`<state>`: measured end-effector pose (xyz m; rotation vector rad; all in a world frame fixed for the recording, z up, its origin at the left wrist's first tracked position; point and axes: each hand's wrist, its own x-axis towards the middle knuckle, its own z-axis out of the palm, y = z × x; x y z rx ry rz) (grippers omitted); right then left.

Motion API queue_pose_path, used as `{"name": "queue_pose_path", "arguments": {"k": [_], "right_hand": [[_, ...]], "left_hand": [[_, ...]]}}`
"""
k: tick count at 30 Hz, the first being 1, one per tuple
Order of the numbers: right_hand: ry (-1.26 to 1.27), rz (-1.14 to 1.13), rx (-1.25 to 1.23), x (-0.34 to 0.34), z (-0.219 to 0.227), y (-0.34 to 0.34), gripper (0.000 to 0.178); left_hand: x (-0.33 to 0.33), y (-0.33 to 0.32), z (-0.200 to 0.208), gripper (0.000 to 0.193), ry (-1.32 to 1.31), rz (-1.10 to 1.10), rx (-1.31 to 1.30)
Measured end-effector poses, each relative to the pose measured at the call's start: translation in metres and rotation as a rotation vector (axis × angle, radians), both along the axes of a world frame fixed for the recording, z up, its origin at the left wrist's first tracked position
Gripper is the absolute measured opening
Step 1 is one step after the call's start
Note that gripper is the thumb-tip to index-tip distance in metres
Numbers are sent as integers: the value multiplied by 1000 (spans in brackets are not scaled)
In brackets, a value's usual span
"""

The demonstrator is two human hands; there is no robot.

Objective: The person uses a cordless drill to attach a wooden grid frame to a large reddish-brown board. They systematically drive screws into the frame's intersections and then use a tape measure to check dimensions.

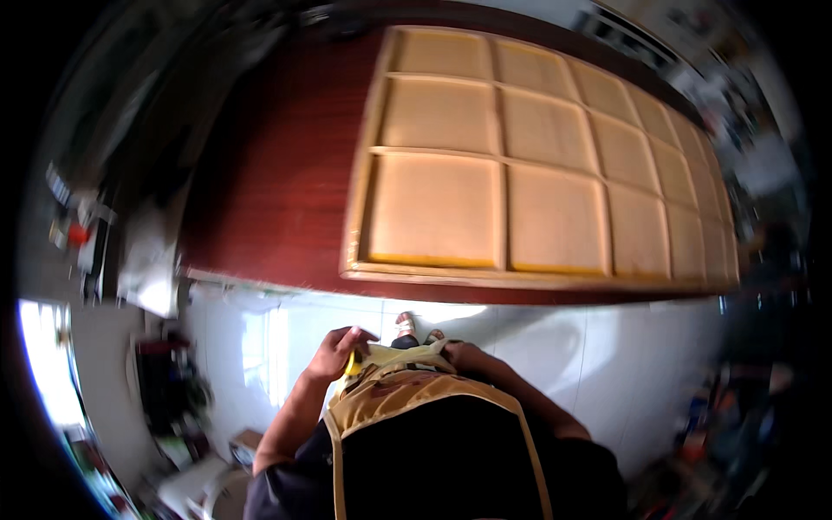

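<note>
My left hand (pixel 340 353) is at waist height in front of my tan apron (pixel 416 386), its fingers curled around a small yellow object (pixel 353 362) whose kind I cannot make out. On the other side of the waist, my right hand (pixel 459 354) rests against the apron's edge; shadow and cloth hide its fingers. Ahead of both hands, a large pale wooden grid panel (pixel 500 208) lies on a dark red table (pixel 277 191). Its raised strips divide it into several shallow rectangular compartments. Neither hand touches the panel.
The table's front edge runs across just ahead of me, above a pale tiled floor (pixel 537 347). At lower left are a light-coloured chair (pixel 195 485) and a small box (pixel 246 445). Blurred clutter (pixel 728 433) stands at lower right. A bright window (pixel 48 364) is at far left.
</note>
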<state>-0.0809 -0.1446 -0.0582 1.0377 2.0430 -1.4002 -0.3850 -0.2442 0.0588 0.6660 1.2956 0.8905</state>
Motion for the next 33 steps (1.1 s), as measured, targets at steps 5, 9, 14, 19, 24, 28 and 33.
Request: {"name": "queue_pose_path", "arguments": {"k": [5,9,14,19,24,28,33], "right_hand": [[107,120,-20,1,-5,-13,35],[144,134,5,10,33,6,34],[271,165,-95,-27,99,19,34],[217,-149,-38,-85,108,23,33],[231,-313,-5,-182,109,17,37],[369,-305,-89,-223,58,3,36],[158,-538,-251,-245,41,-19,34]], "left_hand": [[13,-3,7,55,-142,181,-93],[-5,-7,0,55,-275,355,-61],[-88,-5,1,51,-171,572,21],[-239,29,11,49,768,385,176],[-395,65,19,51,1335,-137,78],[-480,84,-5,58,1428,-398,-16],[-529,107,-45,60,1512,-486,168]]}}
